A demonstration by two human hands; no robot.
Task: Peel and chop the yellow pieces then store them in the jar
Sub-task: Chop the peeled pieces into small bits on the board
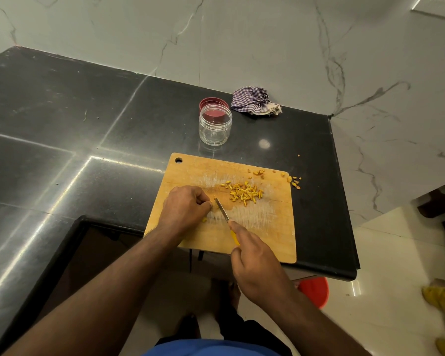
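Note:
A wooden cutting board (265,242) lies at the counter's front edge. On its middle sits a heap of chopped yellow pieces (244,192). My left hand (184,208) rests curled on the board and pins a small yellow piece (204,219) under its fingertips. My right hand (254,263) grips a yellow-handled knife (222,210), whose blade lies on the board right beside the left fingertips. An empty clear jar (215,127) stands open behind the board, with its red lid (212,102) lying just behind it.
Peel scraps (294,181) lie at the board's far right corner and on the black counter (62,124) next to it. A crumpled checked cloth (253,100) sits by the marble wall. A red bucket (315,290) stands on the floor below the counter edge.

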